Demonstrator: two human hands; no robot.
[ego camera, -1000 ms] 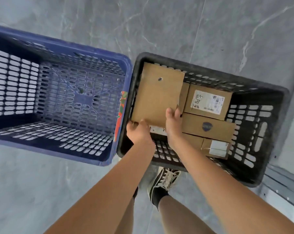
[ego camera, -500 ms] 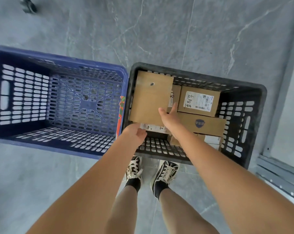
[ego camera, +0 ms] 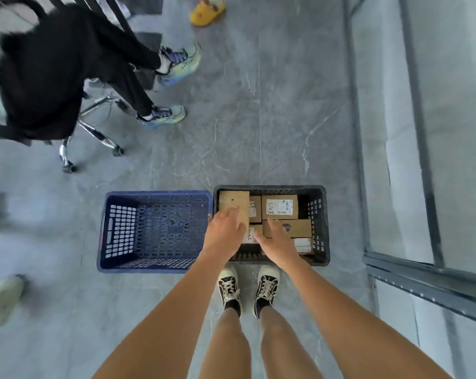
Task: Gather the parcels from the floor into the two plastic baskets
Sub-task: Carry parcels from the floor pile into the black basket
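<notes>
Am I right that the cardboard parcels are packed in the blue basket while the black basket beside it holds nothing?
No, reversed. In the head view the parcels sit in the black basket; the blue basket beside it holds nothing.

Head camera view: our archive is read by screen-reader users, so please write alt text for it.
Seen from above, a person's left hand and right hand reach, fingers open, over a black basket holding cardboard parcels. An empty blue basket sits against its left side on the grey floor. Another person sits on an office chair farther off.
</notes>
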